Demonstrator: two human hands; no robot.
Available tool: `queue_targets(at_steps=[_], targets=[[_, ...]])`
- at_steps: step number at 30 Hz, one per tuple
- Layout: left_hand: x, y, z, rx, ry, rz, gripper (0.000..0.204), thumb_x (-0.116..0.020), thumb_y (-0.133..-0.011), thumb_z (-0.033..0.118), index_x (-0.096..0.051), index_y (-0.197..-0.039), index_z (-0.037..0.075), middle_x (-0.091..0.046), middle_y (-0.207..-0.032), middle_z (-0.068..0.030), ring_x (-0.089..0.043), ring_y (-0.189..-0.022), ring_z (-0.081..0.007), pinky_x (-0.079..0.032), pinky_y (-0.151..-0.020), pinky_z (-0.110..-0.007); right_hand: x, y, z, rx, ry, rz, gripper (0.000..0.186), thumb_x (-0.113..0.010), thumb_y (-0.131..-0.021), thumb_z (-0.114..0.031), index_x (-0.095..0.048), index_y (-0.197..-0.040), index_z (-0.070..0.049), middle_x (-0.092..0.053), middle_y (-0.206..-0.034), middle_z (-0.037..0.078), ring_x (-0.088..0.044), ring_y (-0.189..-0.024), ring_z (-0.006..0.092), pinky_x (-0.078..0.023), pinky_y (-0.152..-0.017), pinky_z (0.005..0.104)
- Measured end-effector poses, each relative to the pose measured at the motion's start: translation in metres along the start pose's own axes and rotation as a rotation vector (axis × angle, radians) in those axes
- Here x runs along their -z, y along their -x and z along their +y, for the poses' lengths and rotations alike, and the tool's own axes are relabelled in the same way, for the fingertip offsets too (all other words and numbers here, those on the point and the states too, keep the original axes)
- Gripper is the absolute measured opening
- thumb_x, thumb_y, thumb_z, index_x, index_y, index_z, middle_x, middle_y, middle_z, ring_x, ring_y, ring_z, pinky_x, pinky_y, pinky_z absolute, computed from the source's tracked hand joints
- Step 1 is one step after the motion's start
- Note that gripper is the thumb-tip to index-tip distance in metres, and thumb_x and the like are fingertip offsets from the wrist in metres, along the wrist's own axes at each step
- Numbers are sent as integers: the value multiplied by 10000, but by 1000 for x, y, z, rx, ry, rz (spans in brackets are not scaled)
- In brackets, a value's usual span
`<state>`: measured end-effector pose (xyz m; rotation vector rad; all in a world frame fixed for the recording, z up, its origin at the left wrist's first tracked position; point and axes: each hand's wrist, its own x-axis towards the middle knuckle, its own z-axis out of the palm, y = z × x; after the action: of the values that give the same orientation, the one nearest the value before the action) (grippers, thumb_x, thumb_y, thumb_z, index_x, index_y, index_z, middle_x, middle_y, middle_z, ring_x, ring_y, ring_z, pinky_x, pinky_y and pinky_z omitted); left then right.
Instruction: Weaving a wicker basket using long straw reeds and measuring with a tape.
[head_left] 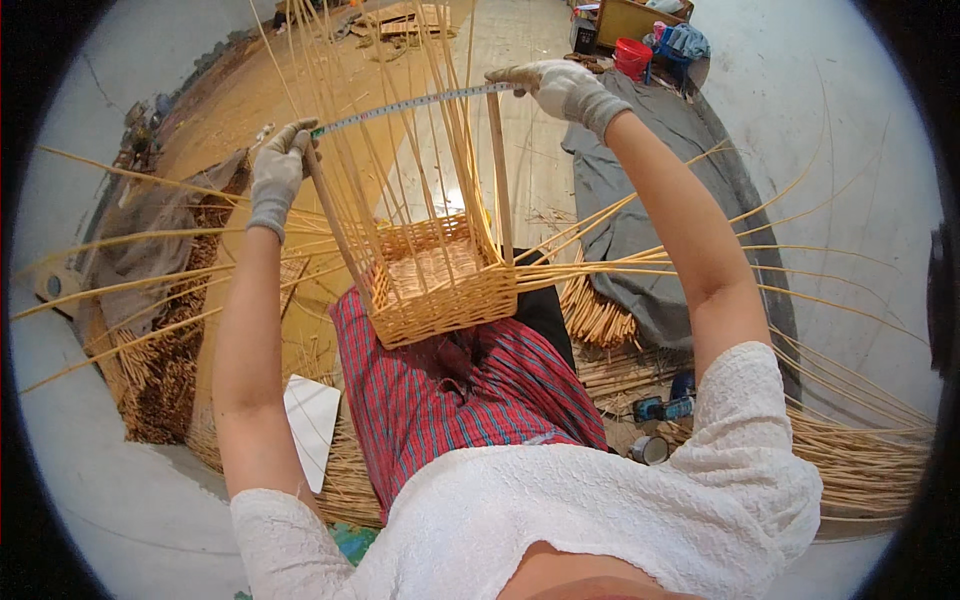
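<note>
A half-woven wicker basket [445, 312] rests on my lap, with long upright canes rising from its sides. Two thicker wooden stakes stand at its corners, a left stake [336, 218] leaning outward and a right stake [499, 175] nearly upright. Between their tops runs a measuring tape [405, 104], bowed slightly across the canes. My left hand [280, 170], in a pale work glove, pinches one end of the tape at the left stake's tip. My gloved right hand [562, 90] grips the tape by the right stake's tip, fingers closed; the tape's case is not visible.
Loose canes fan out on both sides. A cane bundle [598, 310] lies partly under a grey cloth [650, 240] at right. By my right side are a blue power tool [663, 408] and a tape roll [650, 450]. A white board [311, 430] lies left; a red bucket [631, 58] stands behind.
</note>
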<state>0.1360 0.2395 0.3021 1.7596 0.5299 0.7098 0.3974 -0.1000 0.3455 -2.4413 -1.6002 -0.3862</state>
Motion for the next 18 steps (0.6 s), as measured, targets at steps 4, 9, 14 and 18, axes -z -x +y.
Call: queue_targets(at_steps=[4, 9, 14, 18], targets=[[1, 0, 2, 7, -46, 1, 256, -560, -1055, 193, -696, -1243, 86, -712, -960, -50, -671, -808, -147, -613, -728, -320, 2, 7, -6, 56, 175, 113, 557, -447, -984, -36, -577, -1418, -360, -743, -1050, 113, -717, -924, 270, -578, -852, 379], [-9, 22, -23, -21, 211, 53, 326, -565, -1052, 306, -633, -1243, 51, -690, -924, -88, -681, -821, -199, -615, -738, -344, -24, 29, -29, -75, -46, 152, 370, -535, -970, -202, -644, -1323, -217, -745, -998, 116, -712, -909, 342, -566, -801, 418], [-31, 81, -88, 183, 339, -1, 505, -612, -982, 547, -694, -983, 49, -514, -632, 3, -505, -521, -126, -425, -483, -277, -81, 108, -77, -406, -663, 199, 345, -614, -984, -366, -708, -1147, -76, -740, -983, 147, -717, -915, 280, -564, -858, 364], [-31, 89, -103, 321, 399, -73, 518, -680, -920, 595, -676, -811, 89, -420, -557, 58, -387, -446, -76, -267, -414, -255, -143, 95, -109, -306, -1463, 264, 312, -682, -965, -309, -722, -1053, -13, -716, -881, 144, -688, -849, 193, -558, -793, 326]])
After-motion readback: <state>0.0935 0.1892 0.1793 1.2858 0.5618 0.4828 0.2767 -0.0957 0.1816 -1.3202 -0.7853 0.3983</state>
